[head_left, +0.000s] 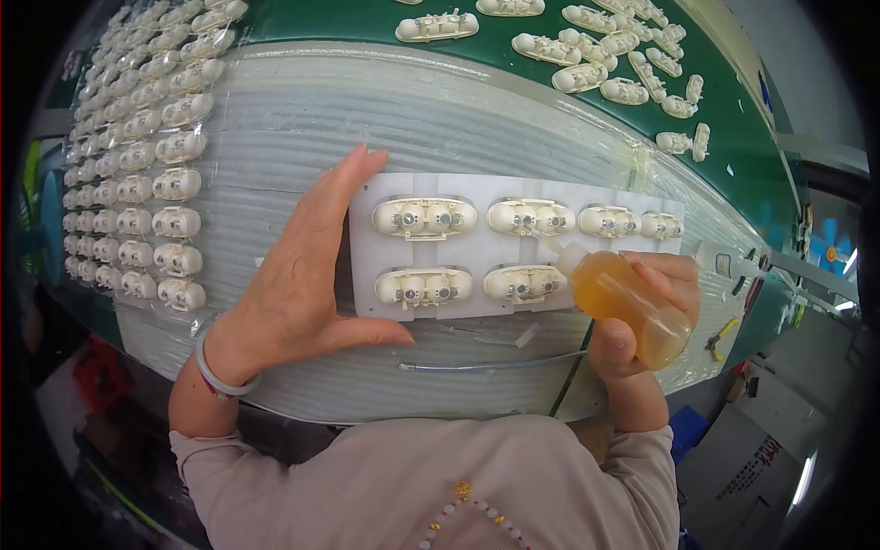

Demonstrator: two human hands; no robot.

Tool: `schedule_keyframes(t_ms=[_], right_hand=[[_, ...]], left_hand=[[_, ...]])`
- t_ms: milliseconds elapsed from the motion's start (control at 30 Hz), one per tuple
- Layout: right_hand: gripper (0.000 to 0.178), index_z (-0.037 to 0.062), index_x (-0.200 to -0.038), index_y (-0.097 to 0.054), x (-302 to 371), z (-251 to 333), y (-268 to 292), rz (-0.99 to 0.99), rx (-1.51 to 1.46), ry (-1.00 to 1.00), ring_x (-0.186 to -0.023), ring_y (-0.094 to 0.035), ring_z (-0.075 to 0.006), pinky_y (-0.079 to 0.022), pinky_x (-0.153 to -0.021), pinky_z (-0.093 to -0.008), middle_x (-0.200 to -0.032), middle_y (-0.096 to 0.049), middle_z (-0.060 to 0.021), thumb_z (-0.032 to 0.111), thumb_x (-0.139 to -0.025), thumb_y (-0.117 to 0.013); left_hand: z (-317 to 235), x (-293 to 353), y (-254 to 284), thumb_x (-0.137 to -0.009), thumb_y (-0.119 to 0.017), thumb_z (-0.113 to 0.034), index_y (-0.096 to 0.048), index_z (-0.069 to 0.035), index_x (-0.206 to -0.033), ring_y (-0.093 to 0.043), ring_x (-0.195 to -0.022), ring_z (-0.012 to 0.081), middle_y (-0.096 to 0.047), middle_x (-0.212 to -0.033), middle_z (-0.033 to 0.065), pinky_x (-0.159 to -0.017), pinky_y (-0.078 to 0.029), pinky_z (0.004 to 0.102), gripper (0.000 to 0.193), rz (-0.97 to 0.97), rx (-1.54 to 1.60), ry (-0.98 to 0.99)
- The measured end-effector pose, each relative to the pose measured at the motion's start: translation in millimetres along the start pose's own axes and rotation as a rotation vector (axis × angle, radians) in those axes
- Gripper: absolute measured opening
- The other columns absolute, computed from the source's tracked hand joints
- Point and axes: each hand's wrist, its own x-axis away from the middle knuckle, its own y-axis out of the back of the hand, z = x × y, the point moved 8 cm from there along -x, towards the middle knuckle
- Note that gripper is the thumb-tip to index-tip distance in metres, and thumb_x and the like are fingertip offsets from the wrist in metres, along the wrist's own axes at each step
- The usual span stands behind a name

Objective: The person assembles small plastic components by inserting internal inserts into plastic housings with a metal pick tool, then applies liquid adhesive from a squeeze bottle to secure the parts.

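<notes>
Beads (449, 510) hang close as the right hand (676, 278) grips a yellow bottle (631, 307), likely dabbing white parts (532, 218), next needing careful aim, with the left hand (298, 275) spread beside a board (480, 249).

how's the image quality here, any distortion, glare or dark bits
In the head view, the edge of the green table bows and the outer corners go black; white parts at far left look squeezed near the rim; the bottle catches soft highlights; a light strip at lower right is blown white; the white board is brightly lit.
</notes>
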Motion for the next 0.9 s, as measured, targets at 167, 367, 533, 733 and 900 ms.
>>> schedule_keyframes(t_ms=[167, 367, 533, 733, 900], right_hand=[[0.053, -0.0033, -0.105, -0.054, -4, 5, -9, 0.048, 0.087, 0.054, -0.085, -0.057, -0.0231, -0.048, -0.071, -0.0275, -0.097, -0.057, -0.0144, 0.028, -0.07, -0.078], [0.055, -0.0033, -0.106, -0.052, -3, 12, 0, 0.061, 0.115, 0.077, -0.085, -0.057, -0.0225, -0.049, -0.07, -0.0277, -0.094, -0.057, -0.0145, 0.028, -0.07, -0.079], [0.057, -0.0035, -0.107, -0.052, 11, -5, 11, -0.065, -0.004, -0.084, -0.085, -0.057, -0.0222, -0.048, -0.07, -0.0275, -0.093, -0.057, -0.0139, 0.031, -0.07, -0.079], [0.058, -0.0024, -0.108, -0.053, 3, 2, 4, 0.031, 0.087, 0.027, -0.088, -0.056, -0.0226, -0.047, -0.071, -0.0279, -0.096, -0.059, -0.0132, 0.032, -0.069, -0.08], [0.056, -0.0019, -0.107, -0.055, 5, 3, -1, 0.032, 0.064, 0.039, -0.087, -0.056, -0.0231, -0.047, -0.072, -0.0288, -0.096, -0.06, -0.0111, 0.031, -0.069, -0.08]], left_hand=[[1, -1, -1, -0.054, -0.086, -0.032, -0.013, 0.005, -0.14, -0.031, -0.129, 0.0386, -0.032, -0.139, 0.0223, -0.107, -0.027, 0.0436, 0.119, 0.007, 0.001, 0.015], [1, 1, -1, -0.055, -0.085, -0.033, -0.012, 0.005, -0.14, -0.032, -0.129, 0.0385, -0.032, -0.139, 0.0226, -0.107, -0.027, 0.0436, 0.118, 0.008, 0.008, 0.013], [2, 0, -2, -0.053, -0.086, -0.033, -0.011, 0.005, -0.14, -0.033, -0.128, 0.0378, -0.032, -0.139, 0.0226, -0.107, -0.027, 0.0428, 0.121, 0.005, 0.009, 0.019], [4, 1, -3, -0.052, -0.087, -0.033, -0.01, 0.004, -0.141, -0.034, -0.128, 0.0376, -0.032, -0.14, 0.0222, -0.107, -0.027, 0.0427, 0.124, 0.011, 0.012, 0.046], [3, 0, -4, -0.051, -0.087, -0.033, -0.01, 0.004, -0.141, -0.034, -0.128, 0.0376, -0.032, -0.14, 0.0226, -0.107, -0.027, 0.0427, 0.124, 0.012, 0.001, 0.035]])
